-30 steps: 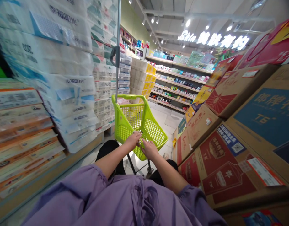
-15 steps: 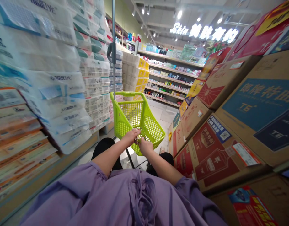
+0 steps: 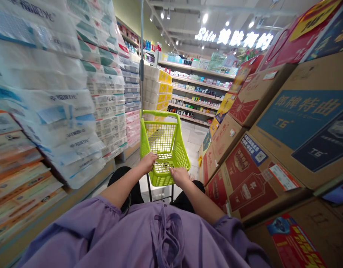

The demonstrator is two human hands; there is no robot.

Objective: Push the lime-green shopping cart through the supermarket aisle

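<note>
A lime-green plastic shopping cart (image 3: 145,144) with mesh walls stands between my knees, on thin dark legs, its handle bar at the far side. My left hand (image 3: 148,162) holds the near rim at its left corner, fingers bent over the edge. Farther right on that same rim is my right hand (image 3: 179,175), its thumb on top and the other fingers curled, partly hidden. A gap separates the two hands. Inside the basket, only the lattice floor and some small dark spots that I cannot make out show. A metal pole (image 3: 142,91) rises at the cart's left far corner.
Wrapped tissue packs (image 3: 67,111) are piled high along the left. Large cardboard cartons (image 3: 305,123) form a wall on the right. Pale floor tiles (image 3: 189,132) run between them toward shelves of small goods (image 3: 199,89) at the back.
My hands have moved apart along the near rim, left hand leftward and right hand rightward. The cart now faces me more squarely, and the pole appears farther right in view.
</note>
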